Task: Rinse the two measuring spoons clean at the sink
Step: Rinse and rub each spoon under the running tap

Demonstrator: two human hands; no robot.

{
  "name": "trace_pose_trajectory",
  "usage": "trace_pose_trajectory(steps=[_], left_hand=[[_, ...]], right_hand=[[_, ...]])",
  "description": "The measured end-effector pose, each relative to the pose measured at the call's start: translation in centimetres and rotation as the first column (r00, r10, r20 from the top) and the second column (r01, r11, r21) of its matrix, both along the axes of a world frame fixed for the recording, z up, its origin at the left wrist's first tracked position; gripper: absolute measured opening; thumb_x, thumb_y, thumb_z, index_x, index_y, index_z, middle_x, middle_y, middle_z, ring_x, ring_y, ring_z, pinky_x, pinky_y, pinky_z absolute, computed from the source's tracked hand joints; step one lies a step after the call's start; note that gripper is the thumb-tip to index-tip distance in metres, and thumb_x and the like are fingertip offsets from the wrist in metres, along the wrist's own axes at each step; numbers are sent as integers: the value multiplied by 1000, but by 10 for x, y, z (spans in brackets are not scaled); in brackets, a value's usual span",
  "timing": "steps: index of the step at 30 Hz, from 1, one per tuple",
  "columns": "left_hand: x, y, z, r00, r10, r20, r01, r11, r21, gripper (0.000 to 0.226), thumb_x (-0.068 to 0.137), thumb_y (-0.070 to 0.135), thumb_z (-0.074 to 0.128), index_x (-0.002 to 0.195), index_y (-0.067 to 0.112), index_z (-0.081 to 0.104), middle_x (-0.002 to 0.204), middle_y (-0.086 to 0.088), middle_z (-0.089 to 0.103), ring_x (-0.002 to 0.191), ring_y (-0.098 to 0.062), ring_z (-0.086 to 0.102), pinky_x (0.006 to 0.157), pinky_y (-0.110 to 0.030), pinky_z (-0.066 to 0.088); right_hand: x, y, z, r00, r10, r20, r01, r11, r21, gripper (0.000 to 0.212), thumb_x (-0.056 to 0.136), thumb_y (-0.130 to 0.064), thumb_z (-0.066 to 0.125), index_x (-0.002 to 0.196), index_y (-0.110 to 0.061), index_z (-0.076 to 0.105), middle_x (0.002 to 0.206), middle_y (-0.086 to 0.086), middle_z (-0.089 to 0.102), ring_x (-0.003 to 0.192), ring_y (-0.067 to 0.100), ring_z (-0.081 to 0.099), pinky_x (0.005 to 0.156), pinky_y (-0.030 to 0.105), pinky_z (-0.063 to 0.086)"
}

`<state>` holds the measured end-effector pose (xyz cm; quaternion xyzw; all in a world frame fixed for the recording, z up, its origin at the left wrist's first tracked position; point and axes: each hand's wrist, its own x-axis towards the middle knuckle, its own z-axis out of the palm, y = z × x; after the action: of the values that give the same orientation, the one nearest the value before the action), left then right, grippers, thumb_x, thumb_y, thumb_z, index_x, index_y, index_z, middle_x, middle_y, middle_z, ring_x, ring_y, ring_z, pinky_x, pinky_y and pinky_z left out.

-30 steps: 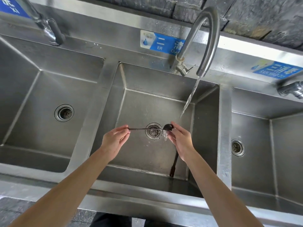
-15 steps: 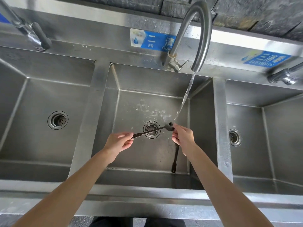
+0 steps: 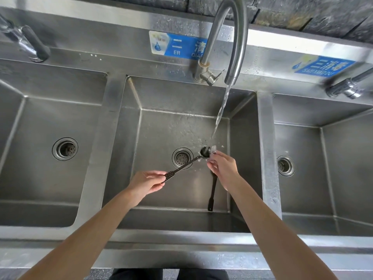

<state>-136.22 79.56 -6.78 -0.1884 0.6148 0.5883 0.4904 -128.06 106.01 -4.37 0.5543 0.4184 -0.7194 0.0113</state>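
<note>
My left hand [image 3: 145,183] pinches the long black measuring spoon [image 3: 182,166] while my right hand [image 3: 221,165] rubs its bowl under the running water [image 3: 221,112]; the other black spoon [image 3: 212,194] waits on the steel sink [image 3: 161,128] floor.

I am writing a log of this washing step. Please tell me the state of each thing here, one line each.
Tap: running.
Held spoon: bowl under the stream.
Second spoon: lying in the middle basin.
Left hand: pinches the handle.
Right hand: fingers at the bowl.
Drain: unplugged.
</note>
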Motion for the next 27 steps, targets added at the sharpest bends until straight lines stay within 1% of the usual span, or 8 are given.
trace_pose_trajectory(steps=[2,5,10,12,15,19,21,27], left_hand=[[2,4,-2,999,-39,24,39,999,6,18,87,3,74,103,9,80,94,-10,77,81,-16,74,73,-18,60],[8,13,-7,990,-120,70,118,993,31,20,89,7,72,106,11,80,97,-10,78,84,-14,74,74,-17,59],[21,29,-14,960,-170,221,157,985,78,17,90,8,70,104,7,80,104,-13,78,80,-13,71,73,-21,59],[25,33,-16,942,-197,272,172,978,114,17,89,10,71,103,6,80,104,-12,78,82,-14,69,74,-21,59],[31,38,-19,920,-246,305,205,965,162,20,90,13,72,106,5,78,103,-10,78,83,-13,70,75,-22,59],[36,44,-24,919,-292,266,263,955,139,19,90,13,72,107,6,78,101,-9,77,86,-14,71,79,-23,59],[38,47,-25,919,-310,242,294,950,102,17,88,12,74,104,10,80,100,-9,78,86,-17,74,78,-24,59],[43,56,-22,899,-403,170,406,914,15,19,83,17,80,102,17,79,105,-8,79,92,-17,76,76,-24,60]], right_hand=[[2,8,-2,999,22,31,-23,999,26,19,96,2,65,114,-2,71,73,6,66,62,14,61,88,31,58],[7,21,-4,998,46,49,-48,998,32,22,95,-3,69,117,-2,71,67,5,66,52,12,59,68,24,55],[19,41,-7,989,139,58,-141,990,27,30,90,-18,81,114,-3,74,77,9,67,55,11,59,61,17,57],[21,46,-9,981,171,87,-175,984,34,30,87,-25,84,108,-6,76,84,11,68,56,11,58,66,19,58],[23,52,-14,977,170,130,-176,984,40,30,85,-30,86,104,-9,76,87,11,71,62,12,61,83,27,60],[27,56,-20,983,151,106,-151,989,-5,28,91,-21,79,112,-5,74,89,14,68,68,16,59,97,34,53],[28,56,-22,988,117,101,-117,993,-5,24,94,-15,75,115,-5,74,91,13,74,79,19,68,101,33,56],[31,53,-27,993,87,76,-84,996,-40,23,97,-4,66,115,-12,77,108,13,79,99,20,79,93,31,62]])
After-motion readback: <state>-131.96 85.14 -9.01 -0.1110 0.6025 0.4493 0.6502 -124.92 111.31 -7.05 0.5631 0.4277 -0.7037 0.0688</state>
